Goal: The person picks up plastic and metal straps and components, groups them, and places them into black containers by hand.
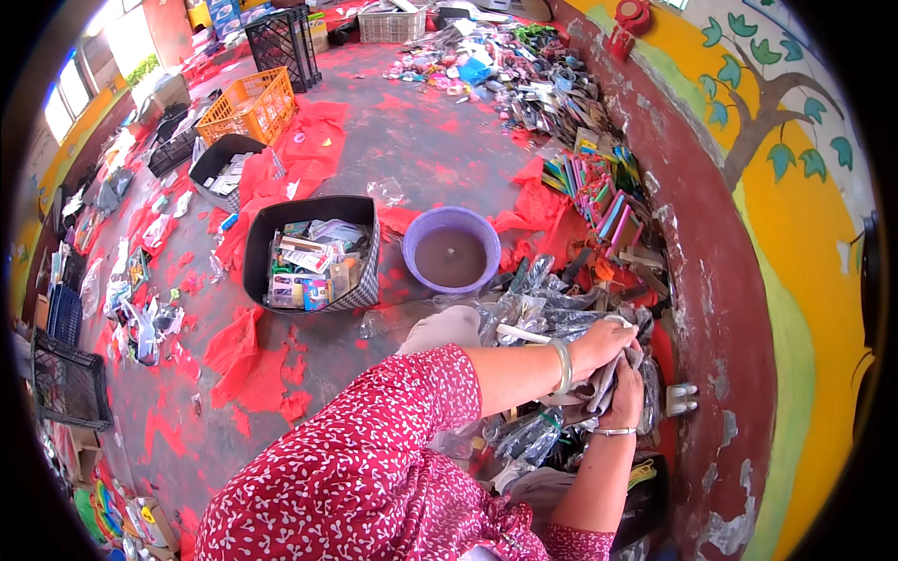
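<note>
Both hands are at the right, above a heap of goods beside the wall. My left hand [601, 346], with a pale bangle on the wrist, is closed on a crumpled grey cloth [601, 385]. Just below it my right hand [626, 397], wearing a thin bracelet, grips the same cloth with bent fingers. Whether something is wrapped inside the cloth is hidden. A white strip [522, 334] shows beside my left wrist. Under and around the hands lie plastic-wrapped dark items [528, 435], their kind unclear.
A purple basin [412, 245] of murky water stands left of the heap. Beside it is a dark checked basket [360, 296] of packaged goods. Colourful pens [599, 192] and more goods line the peeling wall [697, 280]. An orange crate [245, 105] and torn red sheeting [234, 351] lie farther left.
</note>
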`<state>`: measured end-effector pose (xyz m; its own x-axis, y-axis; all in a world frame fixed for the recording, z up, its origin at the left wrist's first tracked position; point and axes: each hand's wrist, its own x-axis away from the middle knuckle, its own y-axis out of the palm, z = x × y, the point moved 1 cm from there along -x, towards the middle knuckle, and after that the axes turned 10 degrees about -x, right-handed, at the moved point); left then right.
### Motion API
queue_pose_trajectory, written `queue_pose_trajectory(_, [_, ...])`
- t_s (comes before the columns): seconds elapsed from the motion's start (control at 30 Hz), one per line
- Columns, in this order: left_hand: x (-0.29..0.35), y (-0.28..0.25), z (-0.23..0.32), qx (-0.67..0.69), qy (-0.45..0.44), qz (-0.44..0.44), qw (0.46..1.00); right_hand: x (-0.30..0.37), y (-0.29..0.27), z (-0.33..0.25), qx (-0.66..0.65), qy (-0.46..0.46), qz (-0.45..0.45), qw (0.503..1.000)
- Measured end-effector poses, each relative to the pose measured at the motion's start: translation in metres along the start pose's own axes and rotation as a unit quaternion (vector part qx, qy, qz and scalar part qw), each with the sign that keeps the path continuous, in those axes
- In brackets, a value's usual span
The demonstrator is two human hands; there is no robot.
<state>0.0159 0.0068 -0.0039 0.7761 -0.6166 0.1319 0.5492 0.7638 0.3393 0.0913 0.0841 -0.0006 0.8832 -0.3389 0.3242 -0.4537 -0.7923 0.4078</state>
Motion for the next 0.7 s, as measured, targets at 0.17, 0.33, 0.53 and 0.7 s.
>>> queue_pose_trajectory(0.17, [-0.006, 0.009, -0.008, 0.026, -0.002, 0.003, 1.0, 0.013, 0.007, -0.006, -0.119, -0.04, -0.011, 0.992])
queue_pose_trajectory(0.33, [-0.016, 0.01, -0.002, 0.032, 0.003, 0.014, 0.999, 0.024, -0.011, -0.001, -0.091, 0.029, 0.028, 0.995])
queue_pose_trajectory(0.53, [-0.045, 0.013, -0.004, 0.116, 0.004, 0.005, 0.993, 0.068, -0.002, -0.012, -0.069, 0.023, 0.054, 0.996])
queue_pose_trajectory(0.7, [-0.053, 0.017, -0.007, 0.096, -0.011, 0.022, 0.995, 0.113, -0.007, -0.014, -0.032, 0.025, 0.109, 0.993])
